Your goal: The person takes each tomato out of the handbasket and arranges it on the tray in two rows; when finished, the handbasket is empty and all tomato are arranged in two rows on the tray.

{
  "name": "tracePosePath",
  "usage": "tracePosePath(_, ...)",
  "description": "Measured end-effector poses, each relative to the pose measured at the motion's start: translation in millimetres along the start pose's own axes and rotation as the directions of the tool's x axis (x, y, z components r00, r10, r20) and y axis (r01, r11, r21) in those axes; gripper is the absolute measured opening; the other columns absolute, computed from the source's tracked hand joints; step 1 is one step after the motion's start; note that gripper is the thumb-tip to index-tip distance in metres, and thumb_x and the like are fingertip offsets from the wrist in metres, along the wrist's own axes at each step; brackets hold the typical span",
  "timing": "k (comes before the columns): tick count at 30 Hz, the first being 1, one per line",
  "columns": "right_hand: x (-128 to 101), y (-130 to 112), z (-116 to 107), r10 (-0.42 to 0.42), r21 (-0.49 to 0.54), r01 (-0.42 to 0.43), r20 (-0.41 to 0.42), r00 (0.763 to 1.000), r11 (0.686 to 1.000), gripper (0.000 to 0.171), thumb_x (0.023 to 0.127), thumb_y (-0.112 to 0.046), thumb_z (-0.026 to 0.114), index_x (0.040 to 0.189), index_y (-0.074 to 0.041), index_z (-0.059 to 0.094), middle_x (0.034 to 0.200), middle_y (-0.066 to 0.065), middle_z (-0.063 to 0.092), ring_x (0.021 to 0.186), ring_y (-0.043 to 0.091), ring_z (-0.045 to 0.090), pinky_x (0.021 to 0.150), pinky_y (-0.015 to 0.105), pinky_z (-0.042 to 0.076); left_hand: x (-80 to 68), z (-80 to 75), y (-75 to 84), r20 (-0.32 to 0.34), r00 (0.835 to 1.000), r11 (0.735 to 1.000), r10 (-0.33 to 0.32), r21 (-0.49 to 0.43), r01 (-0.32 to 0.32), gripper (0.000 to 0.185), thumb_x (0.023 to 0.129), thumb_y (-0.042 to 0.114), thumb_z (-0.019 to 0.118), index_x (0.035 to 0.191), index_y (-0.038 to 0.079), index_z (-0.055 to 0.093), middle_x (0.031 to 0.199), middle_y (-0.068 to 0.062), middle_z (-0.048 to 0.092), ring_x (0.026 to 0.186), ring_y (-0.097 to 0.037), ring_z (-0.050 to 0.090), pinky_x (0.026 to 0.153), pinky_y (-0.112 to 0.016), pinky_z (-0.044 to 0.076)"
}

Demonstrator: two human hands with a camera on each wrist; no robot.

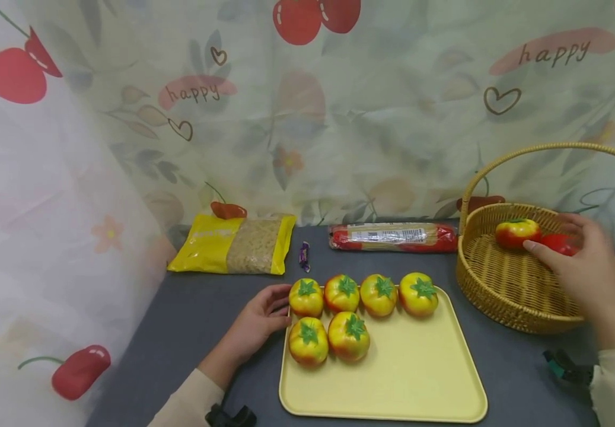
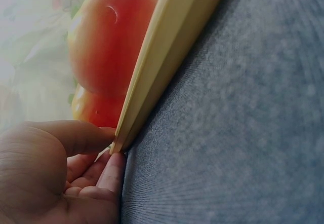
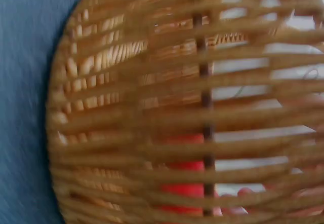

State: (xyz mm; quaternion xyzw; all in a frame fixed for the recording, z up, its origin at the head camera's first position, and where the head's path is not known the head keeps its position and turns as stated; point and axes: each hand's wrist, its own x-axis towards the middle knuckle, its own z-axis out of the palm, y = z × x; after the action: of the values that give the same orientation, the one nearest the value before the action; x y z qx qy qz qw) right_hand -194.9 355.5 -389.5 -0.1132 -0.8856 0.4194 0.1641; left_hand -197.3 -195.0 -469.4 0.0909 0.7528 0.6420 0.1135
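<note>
A pale yellow tray (image 1: 419,379) lies on the grey table and carries several yellow-red toy tomatoes (image 1: 341,293) in two rows at its far left. My left hand (image 1: 281,309) pinches the tray's far left corner; in the left wrist view the thumb (image 2: 76,135) lies on the rim (image 2: 167,51) with the fingers under it, next to a tomato (image 2: 109,36). My right hand (image 1: 550,237) reaches into the wicker basket (image 1: 499,296) and grips a red tomato (image 1: 559,243). A second tomato (image 1: 517,232) lies beside it. The right wrist view shows the blurred basket wall (image 3: 126,107) with red (image 3: 185,183) behind the weave.
At the back of the table lie a yellow bag of pasta (image 1: 235,244), a small purple sweet (image 1: 304,256) and a red-ended packet of spaghetti (image 1: 392,237). A printed cloth hangs behind and to the left. The basket's handle (image 1: 553,148) arches over my right hand.
</note>
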Motion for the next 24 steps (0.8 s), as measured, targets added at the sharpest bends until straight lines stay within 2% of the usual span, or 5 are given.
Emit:
tracePosePath(4,7.7,1.3,-5.6,-0.033,-0.046,0.033,0.019,0.999,0.998,0.093,0.108,-0.038,0.067,0.171,0.002,0.014,0.168,0.039,0.020,0.150,0.061,0.025,0.121,0.072,0.028,-0.4,0.2,0.0,-0.005,1.000,1.000,-0.005,-0.006,0.005,0.064,0.096,-0.008,0.073,0.155,-0.001,0.051,0.158,-0.019,0.052,0.147,-0.038,0.050,0.117,-0.047,0.045)
tracePosePath(10,19.1,6.5,-9.7,-0.060,-0.109,0.061,0.015,0.998,0.992,0.089,0.108,-0.036,0.067,0.168,0.008,0.018,0.162,0.044,0.024,0.149,0.064,0.019,0.121,0.078,0.017,-0.1,-0.8,-1.2,-0.011,1.000,1.000,-0.014,0.003,0.014,0.064,0.096,-0.008,0.072,0.156,0.000,0.051,0.158,-0.017,0.052,0.147,-0.036,0.050,0.116,-0.046,0.046)
tracePosePath(14,25.1,14.8,-8.7,-0.049,-0.176,0.051,0.017,0.999,0.983,0.089,0.108,-0.038,0.066,0.166,0.011,0.020,0.159,0.046,0.023,0.146,0.067,0.016,0.116,0.080,0.017,-0.2,-0.8,-1.5,-0.008,1.000,1.000,-0.017,0.003,0.017,0.064,0.096,-0.009,0.072,0.156,0.001,0.051,0.158,-0.016,0.053,0.147,-0.035,0.051,0.116,-0.045,0.047)
tracePosePath(17,28.0,19.5,-7.4,-0.025,-0.223,0.036,0.051,0.998,0.974,0.094,0.107,-0.045,0.066,0.166,0.011,0.019,0.156,0.049,0.023,0.141,0.070,0.018,0.109,0.083,0.021,-0.1,-0.4,-1.2,-0.006,1.000,1.000,-0.014,0.005,0.014,0.064,0.096,-0.009,0.071,0.155,0.001,0.051,0.158,-0.016,0.053,0.146,-0.036,0.051,0.116,-0.045,0.047)
tracePosePath(24,31.7,25.1,-4.8,0.011,-0.288,0.030,0.140,0.990,0.957,0.096,0.105,-0.046,0.068,0.164,0.012,0.020,0.155,0.053,0.019,0.140,0.074,0.016,0.109,0.085,0.018,0.7,0.3,-0.7,0.002,1.000,1.000,-0.012,-0.005,0.012,0.063,0.097,-0.009,0.071,0.156,0.000,0.050,0.158,-0.018,0.052,0.147,-0.036,0.050,0.116,-0.045,0.046)
